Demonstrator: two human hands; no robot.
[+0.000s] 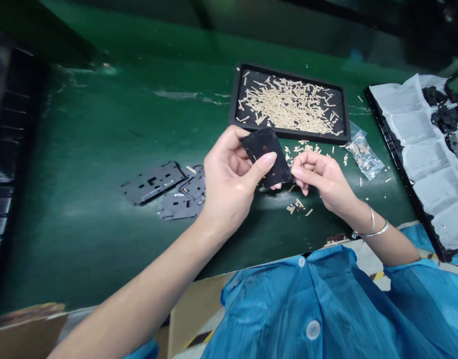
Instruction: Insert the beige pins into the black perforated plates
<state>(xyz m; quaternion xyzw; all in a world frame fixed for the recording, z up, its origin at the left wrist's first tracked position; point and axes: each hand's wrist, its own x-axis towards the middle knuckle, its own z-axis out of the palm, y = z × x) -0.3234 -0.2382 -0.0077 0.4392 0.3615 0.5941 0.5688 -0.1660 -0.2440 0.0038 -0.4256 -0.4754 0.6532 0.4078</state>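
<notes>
My left hand point(232, 172) grips a thin black plastic plate point(267, 155) with small slots, thumb on its face and fingers behind. At the plate's lower right corner, my right hand point(319, 177) has its thumb and forefinger pinched together. Whatever lies between those fingertips is too small or hidden to make out. Several similar black plates point(154, 183) lie loosely overlapped on the green table, left of my left hand. Small beige strips point(298, 205) are scattered on the table below and behind my hands.
Beyond my hands stands a black tray point(234, 107) heaped with beige strips point(289, 104). A clear plastic bag point(367, 157) lies at its right corner. Farther right, a black tray with white lining point(416, 144) holds dark parts point(444, 117). Black racks point(8, 164) stand at the left edge.
</notes>
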